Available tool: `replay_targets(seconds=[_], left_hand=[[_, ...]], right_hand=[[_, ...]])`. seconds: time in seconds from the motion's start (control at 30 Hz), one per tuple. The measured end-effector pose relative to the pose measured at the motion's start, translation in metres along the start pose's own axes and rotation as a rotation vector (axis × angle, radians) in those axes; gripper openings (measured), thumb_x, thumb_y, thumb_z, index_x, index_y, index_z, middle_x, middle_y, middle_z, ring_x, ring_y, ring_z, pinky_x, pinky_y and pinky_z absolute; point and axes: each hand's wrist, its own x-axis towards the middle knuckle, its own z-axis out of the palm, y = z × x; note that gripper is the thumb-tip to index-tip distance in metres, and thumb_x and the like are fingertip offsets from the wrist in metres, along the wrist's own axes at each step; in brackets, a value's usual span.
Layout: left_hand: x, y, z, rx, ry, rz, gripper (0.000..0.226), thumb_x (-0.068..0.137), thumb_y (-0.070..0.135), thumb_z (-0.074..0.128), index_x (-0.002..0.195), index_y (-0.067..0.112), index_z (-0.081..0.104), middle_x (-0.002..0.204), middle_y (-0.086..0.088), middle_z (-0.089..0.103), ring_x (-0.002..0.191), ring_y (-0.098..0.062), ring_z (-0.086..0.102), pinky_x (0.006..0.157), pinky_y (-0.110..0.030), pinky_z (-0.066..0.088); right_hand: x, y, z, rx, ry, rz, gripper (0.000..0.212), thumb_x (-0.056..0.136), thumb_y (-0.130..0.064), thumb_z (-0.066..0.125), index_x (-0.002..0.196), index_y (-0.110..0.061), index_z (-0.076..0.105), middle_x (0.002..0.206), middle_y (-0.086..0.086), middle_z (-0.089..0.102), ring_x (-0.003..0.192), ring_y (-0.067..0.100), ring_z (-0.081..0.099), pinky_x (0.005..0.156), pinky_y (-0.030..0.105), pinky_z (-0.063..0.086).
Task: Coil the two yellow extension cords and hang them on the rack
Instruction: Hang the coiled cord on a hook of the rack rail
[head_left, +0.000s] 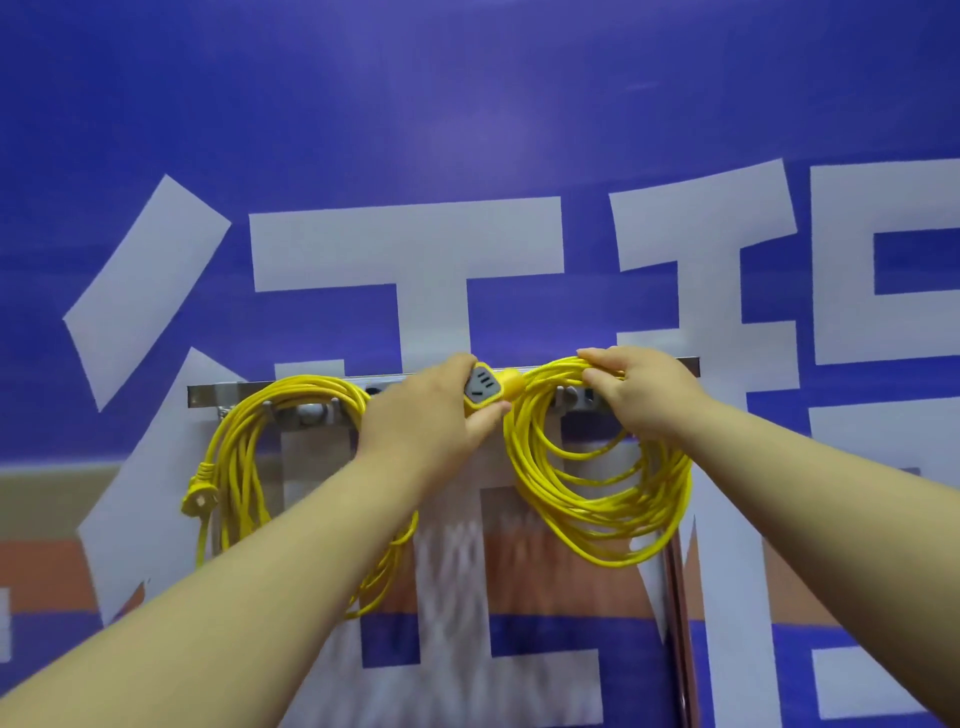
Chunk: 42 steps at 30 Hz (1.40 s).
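Note:
A metal rack with hooks runs across the blue wall. One coiled yellow extension cord hangs from the rack's left hooks, its plug dangling at the lower left. A second coiled yellow cord hangs at the right part of the rack. My right hand grips the top of this coil against the rack. My left hand holds the cord's yellow socket head with a grey face just left of the coil. Whether the second coil sits on a hook is hidden by my hands.
The wall behind is a blue banner with large white characters. A vertical metal post runs down below the right end of the rack.

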Motion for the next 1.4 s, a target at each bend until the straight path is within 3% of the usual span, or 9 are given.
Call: replay_targets(seconds=[0.2,0.43,0.6,0.7,0.9,1.03,1.23,1.4], left_hand=[[-0.033,0.016,0.039,-0.340,-0.154,-0.192,0.041,0.094,0.062,0.050,0.117,0.029,0.045,0.104,-0.002,0.066,0.093,-0.031,0.062,0.072,-0.040,0.051],[-0.019,0.018,0.031,-0.186,-0.145,-0.205,0.043,0.090,0.061,0.057,0.105,0.022,0.048,0.105,-0.008,0.067,0.096,-0.037,0.063,0.073,-0.040,0.049],[-0.023,0.032,0.032,-0.228,-0.094,-0.124,0.042,0.098,0.047,0.053,0.133,0.028,0.041,0.113,-0.008,0.064,0.101,-0.037,0.063,0.074,-0.039,0.045],[-0.024,0.037,0.035,-0.169,-0.136,-0.073,0.047,0.102,0.045,0.045,0.148,0.040,0.036,0.124,-0.008,0.056,0.110,-0.037,0.060,0.084,-0.042,0.048],[-0.018,0.036,0.033,-0.284,-0.204,-0.107,0.046,0.100,0.047,0.048,0.145,0.048,0.043,0.137,-0.002,0.059,0.121,-0.030,0.057,0.095,-0.041,0.048],[-0.019,0.030,0.036,-0.401,-0.218,-0.127,0.045,0.096,0.045,0.052,0.141,0.051,0.048,0.141,0.005,0.059,0.122,-0.024,0.057,0.098,-0.039,0.050],[-0.021,0.031,0.044,-0.392,-0.224,-0.119,0.048,0.097,0.041,0.051,0.143,0.052,0.045,0.136,0.001,0.060,0.116,-0.025,0.059,0.095,-0.041,0.052],[-0.011,0.043,0.047,-0.245,-0.263,-0.040,0.057,0.101,0.035,0.040,0.154,0.050,0.026,0.120,-0.005,0.049,0.096,-0.025,0.056,0.082,-0.038,0.050]], right_hand=[[-0.004,-0.001,0.000,0.000,-0.006,0.008,0.043,0.103,-0.044,0.048,0.144,-0.032,0.054,0.141,-0.002,0.059,0.129,0.022,0.052,0.106,0.037,0.043],[-0.006,-0.004,0.001,0.024,0.064,0.004,0.040,0.102,-0.043,0.052,0.139,-0.032,0.059,0.140,-0.003,0.061,0.130,0.020,0.053,0.102,0.033,0.042],[-0.010,-0.007,0.009,0.032,0.226,-0.047,0.033,0.098,-0.038,0.060,0.130,-0.033,0.066,0.133,-0.003,0.063,0.125,0.022,0.055,0.102,0.040,0.048],[-0.017,-0.010,0.013,-0.076,0.236,-0.158,0.026,0.095,-0.040,0.059,0.118,-0.038,0.072,0.121,-0.006,0.067,0.111,0.024,0.059,0.089,0.045,0.053],[-0.017,-0.011,0.011,-0.081,0.225,-0.210,0.024,0.094,-0.043,0.061,0.112,-0.039,0.075,0.116,-0.006,0.067,0.107,0.023,0.058,0.085,0.045,0.052],[-0.005,-0.010,0.007,-0.018,0.195,-0.184,0.018,0.094,-0.035,0.065,0.106,-0.033,0.078,0.111,-0.004,0.064,0.104,0.019,0.058,0.084,0.032,0.047],[0.001,-0.011,0.004,-0.007,0.157,-0.189,0.014,0.095,-0.037,0.065,0.102,-0.034,0.077,0.103,-0.008,0.056,0.099,0.014,0.055,0.078,0.027,0.045],[0.002,-0.009,0.003,0.009,0.166,-0.216,0.013,0.095,-0.037,0.066,0.101,-0.035,0.077,0.103,-0.008,0.057,0.100,0.015,0.054,0.078,0.030,0.048]])
